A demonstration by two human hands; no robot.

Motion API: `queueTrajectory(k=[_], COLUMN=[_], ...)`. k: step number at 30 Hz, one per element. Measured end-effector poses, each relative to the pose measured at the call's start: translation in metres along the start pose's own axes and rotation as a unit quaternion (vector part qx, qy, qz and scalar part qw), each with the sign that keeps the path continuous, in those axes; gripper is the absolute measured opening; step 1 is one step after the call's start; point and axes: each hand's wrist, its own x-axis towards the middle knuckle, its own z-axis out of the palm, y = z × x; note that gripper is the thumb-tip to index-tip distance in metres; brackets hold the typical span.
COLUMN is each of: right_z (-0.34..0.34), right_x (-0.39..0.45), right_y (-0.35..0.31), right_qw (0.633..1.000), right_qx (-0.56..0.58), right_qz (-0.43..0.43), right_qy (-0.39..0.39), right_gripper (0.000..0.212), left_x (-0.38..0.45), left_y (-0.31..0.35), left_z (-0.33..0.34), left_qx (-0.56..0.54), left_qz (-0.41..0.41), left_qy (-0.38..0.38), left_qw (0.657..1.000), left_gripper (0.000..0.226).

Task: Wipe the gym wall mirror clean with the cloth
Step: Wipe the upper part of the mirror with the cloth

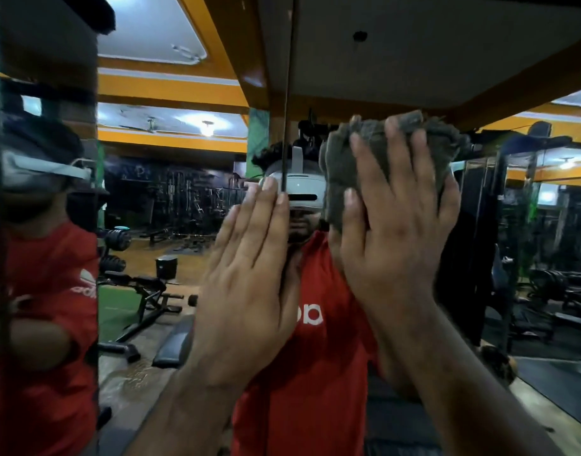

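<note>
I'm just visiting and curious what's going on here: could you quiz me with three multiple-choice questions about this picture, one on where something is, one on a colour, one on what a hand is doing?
1. Where is the cloth?
A. on the floor
B. under the right hand, against the mirror
C. over a bench

2. The cloth's colour?
A. grey
B. yellow
C. white

3. The left hand is:
A. a fist
B. gripping the cloth
C. flat, fingers straight

Answers: B, the right hand's fingers spread over it at the glass; A, it looks dull grey; C, its fingers lie straight, holding nothing.

single head cam, faces fwd, v. close to wall mirror (pixel 184 209), both raised hands fill centre
</note>
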Motion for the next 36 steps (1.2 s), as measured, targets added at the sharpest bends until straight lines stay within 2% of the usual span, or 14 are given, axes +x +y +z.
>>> queueTrajectory(k=[1,3,6,8,11,13,15,17,20,23,25,29,33,36], right_z=[0.004,0.009,0.002,0.008,0.020,0.026,0.024,0.028,0.039,0.042,0.040,0.051,0.056,0.061], right_x=[0.001,-0.024,-0.050,-0.025,0.001,-0.022,-0.040,-0.026,-0.006,-0.043,-0.051,-0.028,-0.052,-0.030], right_y=[-0.014,-0.036,-0.044,-0.046,-0.074,-0.093,-0.097,-0.099,-0.125,-0.139,-0.137,-0.162,-0.175,-0.181], right_qw=[1.000,0.998,0.988,0.993,0.998,0.993,0.983,0.988,0.997,0.983,0.980,0.994,0.979,0.985], right_qx=[0.004,0.007,-0.012,-0.015,-0.017,-0.024,-0.030,-0.020,-0.003,0.003,0.023,0.065,0.056,0.086], right_qz=[0.005,-0.040,-0.124,-0.097,-0.048,-0.100,-0.158,-0.139,-0.071,-0.161,-0.181,-0.076,-0.179,-0.144], right_qy=[0.002,-0.040,-0.089,-0.067,-0.038,-0.064,-0.086,-0.059,-0.040,-0.084,-0.078,-0.039,-0.078,-0.051], right_gripper=[0.053,0.053,0.052,0.053,0.054,0.054,0.052,0.051,0.052,0.050,0.048,0.046,0.048,0.044], left_x=[-0.001,-0.003,-0.010,-0.013,-0.013,-0.012,-0.014,-0.016,-0.019,-0.021,-0.021,-0.015,-0.009,-0.004], left_y=[-0.012,-0.036,-0.057,-0.066,-0.083,-0.091,-0.096,-0.099,-0.104,-0.108,-0.114,-0.124,-0.125,-0.128], left_z=[-0.007,-0.019,-0.028,-0.036,-0.044,-0.047,-0.052,-0.061,-0.073,-0.091,-0.108,-0.137,-0.160,-0.173], left_qx=[0.010,0.050,0.054,0.034,0.061,0.064,0.013,-0.012,0.059,0.104,0.153,0.245,0.368,0.443], left_qz=[-0.009,-0.040,-0.011,0.007,-0.014,-0.017,-0.017,-0.020,-0.033,-0.038,-0.048,-0.061,-0.053,-0.037], left_qy=[0.020,0.045,0.002,-0.013,0.026,0.030,0.007,-0.003,-0.005,-0.017,-0.021,-0.044,-0.079,-0.132], left_qw=[1.000,0.997,0.998,0.999,0.998,0.997,1.000,1.000,0.998,0.994,0.987,0.967,0.925,0.886], left_gripper=[0.059,0.058,0.062,0.060,0.059,0.059,0.059,0.060,0.061,0.059,0.057,0.055,0.054,0.062])
